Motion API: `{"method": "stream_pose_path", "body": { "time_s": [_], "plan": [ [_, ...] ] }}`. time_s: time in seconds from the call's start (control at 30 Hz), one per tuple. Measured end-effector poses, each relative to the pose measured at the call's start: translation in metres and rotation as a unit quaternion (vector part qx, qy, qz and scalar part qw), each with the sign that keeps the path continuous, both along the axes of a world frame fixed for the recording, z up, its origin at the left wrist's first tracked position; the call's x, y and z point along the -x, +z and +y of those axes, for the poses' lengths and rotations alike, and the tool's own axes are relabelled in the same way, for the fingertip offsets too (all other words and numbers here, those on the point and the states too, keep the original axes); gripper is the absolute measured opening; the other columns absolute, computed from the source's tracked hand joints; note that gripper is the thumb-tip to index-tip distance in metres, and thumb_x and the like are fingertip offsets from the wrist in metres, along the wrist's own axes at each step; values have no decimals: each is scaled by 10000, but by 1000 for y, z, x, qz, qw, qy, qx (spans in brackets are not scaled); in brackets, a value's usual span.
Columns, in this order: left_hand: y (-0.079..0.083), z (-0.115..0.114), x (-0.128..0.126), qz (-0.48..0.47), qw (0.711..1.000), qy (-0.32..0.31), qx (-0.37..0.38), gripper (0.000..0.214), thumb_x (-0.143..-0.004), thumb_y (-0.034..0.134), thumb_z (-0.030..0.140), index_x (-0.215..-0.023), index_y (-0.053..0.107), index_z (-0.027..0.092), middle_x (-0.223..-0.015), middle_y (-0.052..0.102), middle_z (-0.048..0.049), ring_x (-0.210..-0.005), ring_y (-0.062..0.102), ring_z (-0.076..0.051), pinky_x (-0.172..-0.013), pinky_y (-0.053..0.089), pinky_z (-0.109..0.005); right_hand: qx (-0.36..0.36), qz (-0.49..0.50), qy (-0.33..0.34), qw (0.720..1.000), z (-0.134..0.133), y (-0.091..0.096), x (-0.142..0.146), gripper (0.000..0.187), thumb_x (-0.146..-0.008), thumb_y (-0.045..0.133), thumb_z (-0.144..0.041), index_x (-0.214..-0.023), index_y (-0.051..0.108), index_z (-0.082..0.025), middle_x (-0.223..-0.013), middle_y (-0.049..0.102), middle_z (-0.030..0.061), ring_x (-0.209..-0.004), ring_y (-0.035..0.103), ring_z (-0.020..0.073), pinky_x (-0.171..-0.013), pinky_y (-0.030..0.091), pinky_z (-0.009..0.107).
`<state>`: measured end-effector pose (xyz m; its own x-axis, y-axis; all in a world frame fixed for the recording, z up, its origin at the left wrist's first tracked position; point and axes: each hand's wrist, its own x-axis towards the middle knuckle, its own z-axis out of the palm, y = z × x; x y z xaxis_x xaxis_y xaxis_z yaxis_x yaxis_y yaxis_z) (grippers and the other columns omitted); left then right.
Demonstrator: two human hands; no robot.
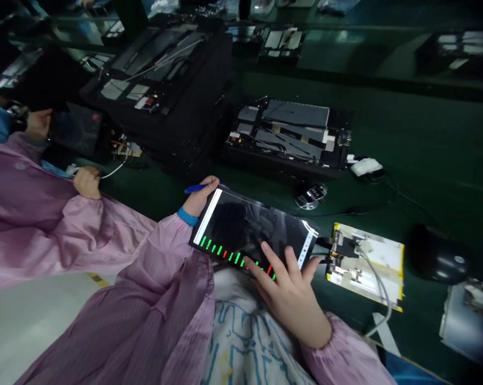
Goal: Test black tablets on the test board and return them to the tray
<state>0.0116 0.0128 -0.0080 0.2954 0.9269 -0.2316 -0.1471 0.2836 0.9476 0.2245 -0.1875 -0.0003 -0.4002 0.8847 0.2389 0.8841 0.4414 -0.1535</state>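
My left hand (200,197) grips the upper left edge of a black tablet (245,230) and pinches a blue pen (197,187) against it. The tablet's lit screen shows a row of green and red bars along its lower edge. My right hand (289,294) lies over the tablet's lower right corner, with its fingers spread and fingertips on the screen. To my left, a co-worker's hand (87,182) in a pink sleeve (45,230) holds a white cable (113,172).
An opened tablet back with exposed cables (289,133) lies beyond my hands. A yellow-edged panel (365,267) sits to the right, near a black dome-shaped object (437,254). A dark stack of devices (161,91) rises at the back left on a green mat (426,133).
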Motion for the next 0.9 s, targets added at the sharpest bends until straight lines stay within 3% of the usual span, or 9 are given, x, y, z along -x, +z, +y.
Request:
{"method": "stream_pose_path", "body": {
  "time_s": [0.17,0.3,0.37,0.43,0.5,0.57,0.7,0.8,0.9],
  "plan": [
    [6,0,-1,21,1000,2,-17,363,-768,640,489,-765,463,173,-695,608,21,-613,538,-101,-592,403,-213,29,4,3,1000,1,6,5,416,-870,561,-278,-1283,545,-323,-1422,471,90,-1315,360,391,-1031,98,755],
    [9,1,0,49,999,6,-16,416,-726,666,544,-766,470,180,-727,642,18,-599,544,-103,-567,409,-209,10,76,-10,997,13,19,-16,561,-846,565,-424,-1342,473,-181,-1412,450,163,-1368,258,416,-1058,127,713],
    [11,3,0,45,999,3,-17,423,-720,669,552,-770,462,187,-720,642,25,-596,548,-106,-562,415,-211,-29,119,-86,989,21,25,-44,494,-860,542,-419,-1274,514,-151,-1357,482,181,-1338,317,402,-1059,214,658],
    [12,5,0,40,999,-3,-18,439,-704,681,563,-767,454,191,-715,642,29,-603,559,-108,-569,427,-212,-62,141,-195,969,29,24,-78,305,-888,513,-353,-1107,596,-158,-1202,573,164,-1183,490,338,-988,370,536],
    [12,8,1,44,999,-7,-20,460,-680,699,573,-763,456,191,-711,646,27,-615,575,-113,-576,441,-213,-54,103,-296,948,34,14,-111,254,-893,502,-352,-971,632,-149,-1007,618,150,-985,566,305,-858,443,461],
    [11,11,3,49,999,-8,-16,476,-654,719,579,-772,464,194,-717,653,22,-623,590,-124,-571,453,-221,-5,62,-327,943,37,0,-132,255,-889,493,-358,-895,643,-151,-898,619,138,-871,565,295,-771,453,436],
    [6,14,7,45,999,-14,-5,484,-641,734,577,-812,479,202,-791,682,-3,-630,617,-146,-529,464,-234,39,118,-333,935,36,-18,-137,239,-895,430,-293,-848,619,-153,-863,626,143,-820,564,280,-726,456,420],
    [7,12,6,33,999,-15,-19,489,-636,754,563,-832,495,198,-812,690,-17,-650,636,-155,-533,486,-232,83,291,-323,897,27,-7,-123,230,-895,469,-374,-870,586,-177,-821,635,96,-730,584,219,-671,475,356],
    [10,9,3,11,999,-23,-38,501,-622,772,558,-835,497,198,-791,686,-21,-625,634,-153,-525,505,-234,222,417,-234,850,14,11,-108,284,-876,522,-473,-850,583,-197,-747,630,44,-604,558,156,-567,457,286]
  ]
}}
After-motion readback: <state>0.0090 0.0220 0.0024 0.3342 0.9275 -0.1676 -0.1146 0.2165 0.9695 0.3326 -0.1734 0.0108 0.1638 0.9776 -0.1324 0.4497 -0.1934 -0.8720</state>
